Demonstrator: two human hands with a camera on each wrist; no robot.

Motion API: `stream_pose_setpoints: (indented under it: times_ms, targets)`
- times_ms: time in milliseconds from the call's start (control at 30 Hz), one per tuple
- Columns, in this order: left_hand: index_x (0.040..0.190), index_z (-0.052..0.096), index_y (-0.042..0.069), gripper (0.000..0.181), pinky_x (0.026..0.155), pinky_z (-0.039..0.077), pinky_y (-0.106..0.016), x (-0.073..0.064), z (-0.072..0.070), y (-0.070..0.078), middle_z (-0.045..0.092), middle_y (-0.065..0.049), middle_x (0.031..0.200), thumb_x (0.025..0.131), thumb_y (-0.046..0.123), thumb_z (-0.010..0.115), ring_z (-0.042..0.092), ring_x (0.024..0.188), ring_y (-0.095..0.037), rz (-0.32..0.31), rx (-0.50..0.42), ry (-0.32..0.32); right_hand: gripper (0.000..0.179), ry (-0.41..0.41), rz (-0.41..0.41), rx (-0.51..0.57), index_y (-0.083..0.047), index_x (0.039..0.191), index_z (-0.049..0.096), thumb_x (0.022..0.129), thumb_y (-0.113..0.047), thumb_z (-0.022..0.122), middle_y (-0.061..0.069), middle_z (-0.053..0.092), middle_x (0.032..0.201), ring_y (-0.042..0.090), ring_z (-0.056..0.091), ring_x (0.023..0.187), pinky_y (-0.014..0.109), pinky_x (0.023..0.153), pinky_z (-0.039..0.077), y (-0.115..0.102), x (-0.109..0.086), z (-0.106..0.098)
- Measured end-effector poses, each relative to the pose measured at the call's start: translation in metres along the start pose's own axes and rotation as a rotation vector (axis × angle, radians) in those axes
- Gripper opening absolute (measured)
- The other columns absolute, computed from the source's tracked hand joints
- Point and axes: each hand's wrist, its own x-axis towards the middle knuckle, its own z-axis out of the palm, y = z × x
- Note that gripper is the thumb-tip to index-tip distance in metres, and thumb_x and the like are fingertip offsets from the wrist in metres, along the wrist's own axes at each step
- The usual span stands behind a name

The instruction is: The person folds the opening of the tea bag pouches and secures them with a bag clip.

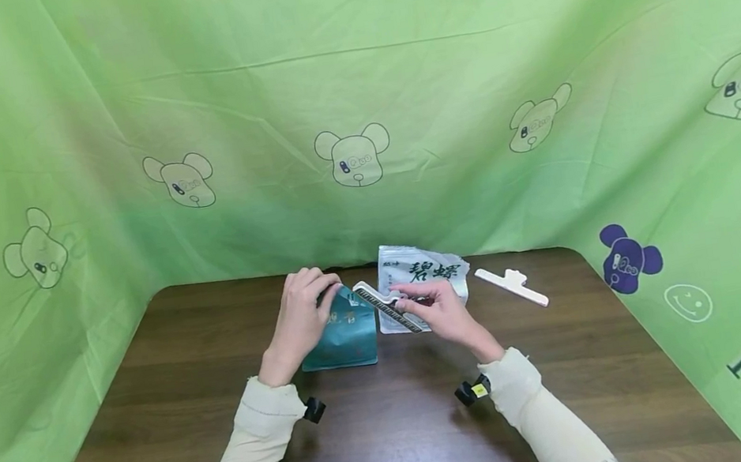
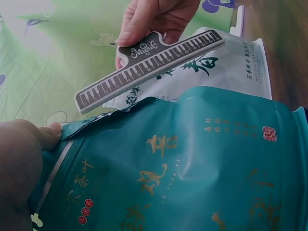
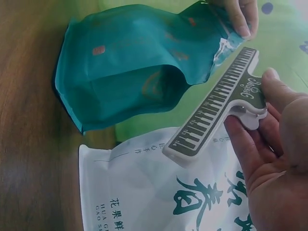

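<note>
A teal tea bag (image 1: 343, 339) with gold lettering stands on the table, its top edge folded over. My left hand (image 1: 301, 313) pinches that folded top at its left end, thumb in front. In my right hand (image 1: 442, 312) is a long bag clip (image 2: 149, 67) with a piano-key pattern and the word "Music". Thumb and fingers pinch its handle, and the clip's bar is held slantwise close to the fold of the teal bag. Behind the clip sits a white tea bag (image 3: 159, 192) with dark green lettering, partly covered by my right hand in the head view.
A second, white clip (image 1: 512, 286) lies on the table to the right of the white bag. The brown wooden table (image 1: 403, 450) ends at a green printed cloth (image 1: 349, 90) hanging behind and at both sides.
</note>
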Motion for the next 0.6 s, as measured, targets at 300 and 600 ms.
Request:
stream_pose_setpoints:
  times_ms: [300,600]
  targets:
    - [0.096,0.076,0.005,0.005,0.079,0.040,-0.039,-0.001,0.000,-0.001,0.064,-0.004,0.083,0.092,0.007,0.074,0.054,0.078,-0.023,-0.007,0.004,-0.003,0.022,0.025,-0.057,-0.016,0.019,0.111,0.068,0.090,0.013,0.066,0.033,0.071,0.102,0.001,0.067,0.077,0.018,0.067,0.054,-0.029,-0.001,0.003]
    - [0.097,0.076,0.005,0.005,0.078,0.040,-0.039,0.000,-0.001,0.000,0.065,-0.004,0.084,0.093,0.007,0.073,0.054,0.079,-0.023,-0.004,0.002,-0.004,0.021,0.028,-0.040,-0.006,0.018,0.110,0.069,0.089,0.012,0.068,0.033,0.070,0.104,0.002,0.070,0.082,0.019,0.071,0.056,-0.020,-0.003,0.004]
